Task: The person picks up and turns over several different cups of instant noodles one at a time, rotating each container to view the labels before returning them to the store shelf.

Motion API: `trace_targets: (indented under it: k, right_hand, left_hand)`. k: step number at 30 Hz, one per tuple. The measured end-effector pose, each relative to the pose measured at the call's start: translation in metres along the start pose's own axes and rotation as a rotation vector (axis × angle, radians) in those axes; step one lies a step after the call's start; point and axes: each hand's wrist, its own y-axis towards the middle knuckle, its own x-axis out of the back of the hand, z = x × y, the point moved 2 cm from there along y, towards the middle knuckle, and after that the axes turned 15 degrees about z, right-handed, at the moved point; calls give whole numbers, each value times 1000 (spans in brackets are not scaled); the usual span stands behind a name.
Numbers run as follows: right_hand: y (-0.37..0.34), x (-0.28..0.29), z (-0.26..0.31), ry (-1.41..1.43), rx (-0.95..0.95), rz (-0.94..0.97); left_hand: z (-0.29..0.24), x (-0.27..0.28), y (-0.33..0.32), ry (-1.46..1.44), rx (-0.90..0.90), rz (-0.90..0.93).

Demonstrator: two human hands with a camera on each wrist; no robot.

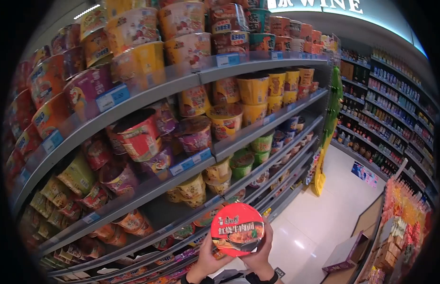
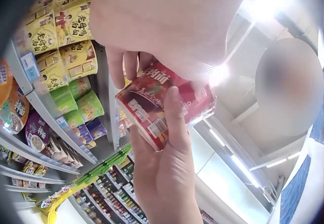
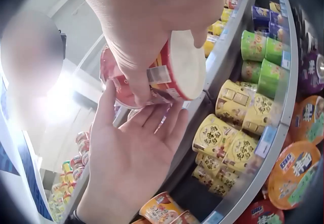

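A red instant noodle cup (image 1: pixel 238 227) is held low in front of the body, its printed lid facing up toward the head camera. My left hand (image 1: pixel 208 259) grips its left side, while my right hand (image 1: pixel 260 253) grips the right side. In the left wrist view, the thumb of the right hand (image 2: pixel 167 178) lies across the cup's printed wall (image 2: pixel 147 95). The right wrist view shows the cup's white base (image 3: pixel 188 64), with the left hand's (image 3: pixel 134 153) thumb and fingers around the lower wall.
A long shelf unit (image 1: pixel 201 75) full of noodle cups runs along the left, with price tags (image 1: pixel 190 162) on its edges. Bottle shelves (image 1: pixel 390 104) stand at the far right. A purple-sided box (image 1: pixel 347 253) and packaged goods (image 1: pixel 395 236) line the right of the tiled aisle (image 1: pixel 300 232).
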Motion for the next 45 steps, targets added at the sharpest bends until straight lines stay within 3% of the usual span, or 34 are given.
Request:
trace_targets:
  k: [2, 4, 5, 8, 9, 10, 12, 15, 18, 20, 22, 23, 25, 28, 32, 34, 38, 45]
  right_hand:
    - [-18, -27, -20, 221, 2, -61]
    - [-14, -30, -1, 335, -7, 203]
    - [-3, -21, 22, 9, 74, 275]
    - [-28, -42, 18, 188, 58, 532]
    - [-11, -41, 34, 144, 237, 487]
    - [-10, -44, 35, 207, 250, 489]
    - [-5, -44, 39, 62, 341, 499]
    - [-7, -49, 39, 48, 327, 506]
    - [3, -42, 52, 66, 331, 589]
    - [5, -38, 54, 76, 320, 587]
    - [6, -36, 51, 50, 314, 593]
    - [7, -35, 50, 47, 319, 589]
    - [6, -26, 47, 2, 285, 569]
    - [2, -16, 41, -85, 223, 549]
    - [-6, -8, 21, -107, 120, 524]
    - [-6, -2, 22, -129, 111, 516]
    - [-9, -2, 15, -187, 104, 502]
    - [-11, -12, -8, -178, 30, 511]
  left_hand:
    - [6, -3, -6, 85, -73, -52]
    - [33, 0, -18, 81, -107, -138]
    - [99, 15, -39, 127, -15, -55]
    - [96, 48, -58, 149, 107, -132]
    - [48, 48, -48, 186, 74, -205]
    - [38, 60, -52, 742, 94, -137]
    - [64, 86, -85, 737, 68, -231]
    - [16, 162, -42, 708, 18, -445]
    - [18, 215, -72, 671, -28, -647]
    - [-35, 221, -40, 837, -277, -835]
    - [-117, 193, 1, 110, -528, -908]
    - [-117, 205, 7, 110, -535, -906]
    - [-106, 236, 5, 631, -605, -1078]
    - [-119, 241, 17, 557, -481, -1120]
    - [-125, 243, 37, 479, -532, -1024]
    - [-127, 242, 45, 677, -560, -1117]
    - [-133, 236, 53, 909, -391, -1143]
    - [-114, 250, 59, 864, -393, -1125]
